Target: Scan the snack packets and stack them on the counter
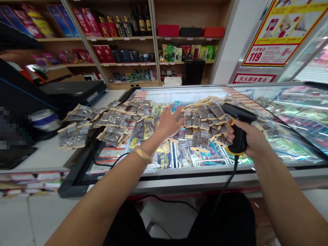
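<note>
My right hand [252, 138] is wrapped round the handle of a black barcode scanner [238, 119] with a yellow trim, its head pointing left over the packets. Its black cable [225, 188] hangs down toward me. My left hand [170, 121] is stretched out with fingers spread, resting on the spread of small clear snack packets [202, 121] with tan card edges that lie on the glass lid of a chest freezer [205, 171]. A gold bangle [142, 155] sits on my left wrist.
More packets [77, 131] spill left onto a white counter [46, 155] beside a black till unit [74, 90]. Wooden shelves [153, 37] with boxed goods and bottles stand behind. A second glass freezer [302, 112] runs off to the right.
</note>
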{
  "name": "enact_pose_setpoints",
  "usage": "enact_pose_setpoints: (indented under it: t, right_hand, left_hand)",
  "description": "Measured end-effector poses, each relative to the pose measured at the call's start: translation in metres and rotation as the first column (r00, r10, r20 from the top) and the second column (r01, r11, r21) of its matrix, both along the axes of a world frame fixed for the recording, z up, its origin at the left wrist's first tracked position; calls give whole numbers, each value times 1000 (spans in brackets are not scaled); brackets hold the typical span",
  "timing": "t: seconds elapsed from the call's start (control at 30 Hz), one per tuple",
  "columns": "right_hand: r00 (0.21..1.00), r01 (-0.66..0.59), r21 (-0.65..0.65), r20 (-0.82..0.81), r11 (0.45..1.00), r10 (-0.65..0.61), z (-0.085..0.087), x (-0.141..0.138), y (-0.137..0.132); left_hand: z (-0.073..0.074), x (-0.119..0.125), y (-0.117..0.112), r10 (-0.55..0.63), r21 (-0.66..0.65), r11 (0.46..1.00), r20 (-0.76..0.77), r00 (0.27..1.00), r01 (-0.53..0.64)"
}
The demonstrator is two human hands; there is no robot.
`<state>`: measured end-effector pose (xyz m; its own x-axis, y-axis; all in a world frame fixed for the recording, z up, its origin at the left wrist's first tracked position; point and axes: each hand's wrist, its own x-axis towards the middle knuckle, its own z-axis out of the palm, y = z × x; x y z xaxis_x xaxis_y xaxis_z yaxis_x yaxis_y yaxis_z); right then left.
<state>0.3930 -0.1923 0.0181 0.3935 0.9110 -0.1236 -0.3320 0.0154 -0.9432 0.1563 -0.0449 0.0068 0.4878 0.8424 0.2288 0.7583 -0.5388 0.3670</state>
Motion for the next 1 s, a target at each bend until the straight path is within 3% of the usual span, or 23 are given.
enact_pose_setpoints:
  t: [0.17,0.27,0.37,0.43,0.53,0.67,1.0]
  right_hand:
    - [991,-103,6,82,995,102,18,-40,18]
    - [964,-235,14,129,972,231,24,-80,38]
    - [922,-364,16,148,931,358,25,-118,60]
    - [894,-428,1,149,904,423,22,-137,73]
    - [851,-505,-31,146,863,504,13,-152,86]
    - [855,-497,-83,121,863,504,0,-152,89]
    - [864,-478,-110,118,871,489,-4,-150,85]
  left_hand:
    - [16,-74,27,103,90,989,160,982,-118]
    - [30,-134,46,184,-16,983,162,969,-184]
    - [38,-182,57,420,5,906,115,900,-424]
    - [35,-202,62,548,53,832,71,833,-552]
    - [21,-213,65,616,60,786,7,788,-615]
    - [3,-211,68,597,83,802,-57,800,-592]
    - [9,-205,66,642,83,767,-108,759,-636]
